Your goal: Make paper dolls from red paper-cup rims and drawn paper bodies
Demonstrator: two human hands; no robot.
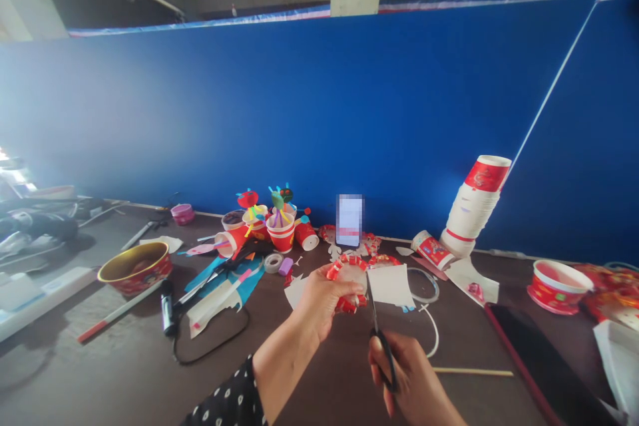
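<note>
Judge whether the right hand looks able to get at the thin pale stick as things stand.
Probably yes, if it frees itself of the scissors: the stick lies close beside the right hand, nothing visible lying across it.

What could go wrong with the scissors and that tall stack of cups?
The scissors in the right hand could nick the left hand, which holds the red and white paper close by. A cut might go too far. The leaning stack of cups could topple if bumped.

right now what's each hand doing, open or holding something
Left hand: closed, pinching the red-and-white cut piece.
Right hand: closed on the handles of the scissors.
</note>
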